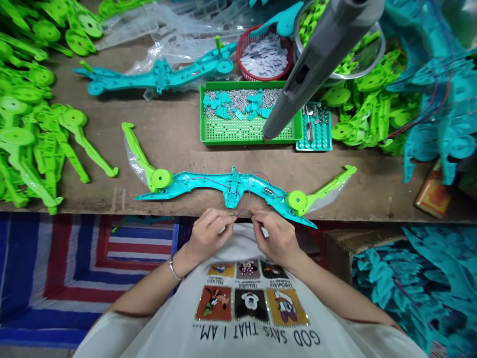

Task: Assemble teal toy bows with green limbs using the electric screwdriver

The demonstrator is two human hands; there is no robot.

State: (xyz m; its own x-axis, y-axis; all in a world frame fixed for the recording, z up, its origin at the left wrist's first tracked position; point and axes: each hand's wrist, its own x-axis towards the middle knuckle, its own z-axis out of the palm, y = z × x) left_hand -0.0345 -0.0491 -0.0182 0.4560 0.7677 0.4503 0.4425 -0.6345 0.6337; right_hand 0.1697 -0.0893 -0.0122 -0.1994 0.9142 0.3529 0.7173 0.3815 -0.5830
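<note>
A turquoise toy-bow body (pixel 203 180) lies across the workbench, with a lime-green limb (pixel 139 149) at its left end and another lime-green limb (pixel 331 185) at its right. Thin red and blue wires (pixel 239 209) loop over its middle and down past the front edge. My left hand (pixel 213 231) is just below the centre of the bow, thumb and fingers pinched on a wire end. Beside it, my right hand (pixel 276 236) is closed in a pinch near the wires; what sits between its fingertips is too small to make out.
A green tray (pixel 250 130) of screws and turquoise pieces stands behind the bow, beside a small turquoise tray (pixel 315 136) holding a screwdriver. A grey pole-like tool (pixel 316 69) hangs overhead. Lime-green parts (pixel 40 139) pile up left; turquoise bodies (pixel 443 109) lie right.
</note>
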